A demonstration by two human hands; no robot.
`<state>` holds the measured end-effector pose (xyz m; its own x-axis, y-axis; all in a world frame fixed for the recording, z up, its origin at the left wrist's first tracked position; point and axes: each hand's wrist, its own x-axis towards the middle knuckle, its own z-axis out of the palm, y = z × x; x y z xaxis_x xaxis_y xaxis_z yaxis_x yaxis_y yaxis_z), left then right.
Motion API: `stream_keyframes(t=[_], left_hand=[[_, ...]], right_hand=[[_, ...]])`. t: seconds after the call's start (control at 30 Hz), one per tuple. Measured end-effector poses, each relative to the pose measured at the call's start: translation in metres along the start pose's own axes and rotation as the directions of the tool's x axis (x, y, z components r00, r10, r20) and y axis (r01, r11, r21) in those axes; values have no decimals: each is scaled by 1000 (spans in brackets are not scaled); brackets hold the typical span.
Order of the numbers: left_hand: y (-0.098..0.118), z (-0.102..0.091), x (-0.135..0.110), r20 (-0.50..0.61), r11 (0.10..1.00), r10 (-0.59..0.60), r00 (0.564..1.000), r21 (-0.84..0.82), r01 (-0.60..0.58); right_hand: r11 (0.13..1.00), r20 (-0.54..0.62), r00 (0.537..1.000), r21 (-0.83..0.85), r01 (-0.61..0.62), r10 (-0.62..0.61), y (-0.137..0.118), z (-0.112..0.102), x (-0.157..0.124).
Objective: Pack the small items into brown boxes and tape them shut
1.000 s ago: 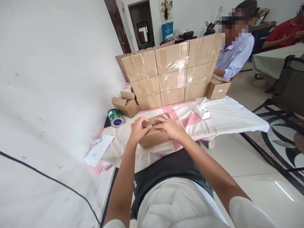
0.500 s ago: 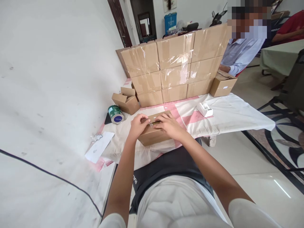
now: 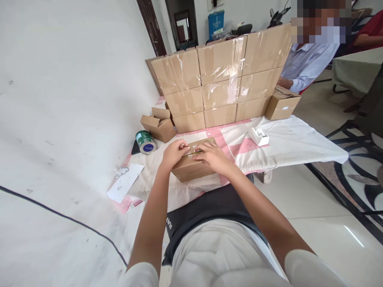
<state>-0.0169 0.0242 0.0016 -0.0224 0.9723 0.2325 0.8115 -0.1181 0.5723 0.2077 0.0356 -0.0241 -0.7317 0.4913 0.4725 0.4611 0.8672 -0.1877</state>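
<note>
A small brown cardboard box (image 3: 193, 170) sits on the cloth right before me, its top flaps closed. Shiny clear tape (image 3: 193, 151) runs along the seam on its top, between my hands. At the box's left end my left hand (image 3: 174, 154) is closed, thumb and forefinger pinched on what looks like the end of this tape. My right hand (image 3: 212, 157) lies over the right part of the top, fingers stretched out and touching the seam. Its fingertips partly cover the tape.
Stacked cartons (image 3: 221, 93) under clear film form a wall at the back. An open box (image 3: 160, 129) and a green tin (image 3: 145, 142) stand left; a white tape dispenser (image 3: 259, 136) sits right. Another box (image 3: 283, 107) is near a seated person. Paper (image 3: 125, 184) lies by the wall.
My left hand has shifted slightly left and up, with its fingers drawn together at the box's left end. My right hand stays on the top. More shiny tape shows between them.
</note>
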Motion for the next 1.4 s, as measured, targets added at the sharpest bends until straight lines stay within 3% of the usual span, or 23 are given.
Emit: stream_keyframes(t=[0.47, 0.7, 0.83, 0.93, 1.03, 1.13, 1.23, 1.4], left_hand=[[-5, 2, 9, -55, 998, -44, 998, 35, 46], [-6, -1, 5, -68, 996, 16, 998, -88, -22], [-14, -7, -6, -175, 980, 29, 984, -188, -62], [-31, -9, -21, -314, 964, -56, 948, -264, -30], [-53, -4, -38, -352, 927, -168, 921, -375, 26], [-69, 10, -50, -307, 876, -235, 922, -477, 64], [-78, 27, -55, -266, 825, -277, 923, -559, 87], [-92, 51, -48, -230, 750, -334, 914, -652, 110]], right_hand=[[1000, -30, 1000, 25, -7, 8, 1, 1, -2], [998, -60, 998, 62, -28, 32, -6, -5, -3], [981, -165, 981, 178, -72, 102, -3, -15, -9], [914, -190, 953, 378, -149, 234, 21, -13, -22], [702, 12, 942, 664, -258, 335, 50, -4, -37], [512, 202, 928, 787, -343, 312, 66, 5, -46], [506, 175, 929, 798, -329, 326, 68, 10, -51], [626, 10, 907, 720, -299, 421, 67, -5, -70]])
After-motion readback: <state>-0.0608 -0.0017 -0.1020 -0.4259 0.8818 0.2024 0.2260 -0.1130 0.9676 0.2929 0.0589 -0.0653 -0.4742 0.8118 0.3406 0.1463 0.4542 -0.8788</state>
